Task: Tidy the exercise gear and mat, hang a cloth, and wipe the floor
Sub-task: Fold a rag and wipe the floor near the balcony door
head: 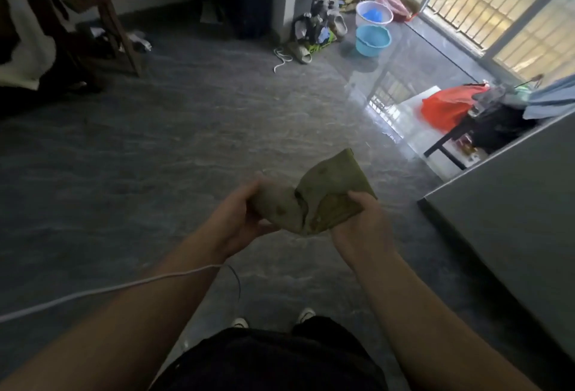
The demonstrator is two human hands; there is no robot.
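- While the person stands on the dark floor (186,148), a stained olive-green cloth (314,201) is held up in front of the body, clear of the ground and between both hands.
- The left hand (239,219) is closed on the cloth's left end, fingers curled over its top edge.
- The right hand (361,225) pinches the cloth's right lower corner, thumb on top.
- The cloth's long axis runs roughly side to side from one hand to the other, with a slack fold sagging in the middle and one corner standing up toward the far right.
- Neither hand is nearer, since both already grip it; judged from this, spreading or folding depends on drawing the two ends apart or together along that axis.
- A white cable (102,289) crosses the left forearm, apart from the cloth.
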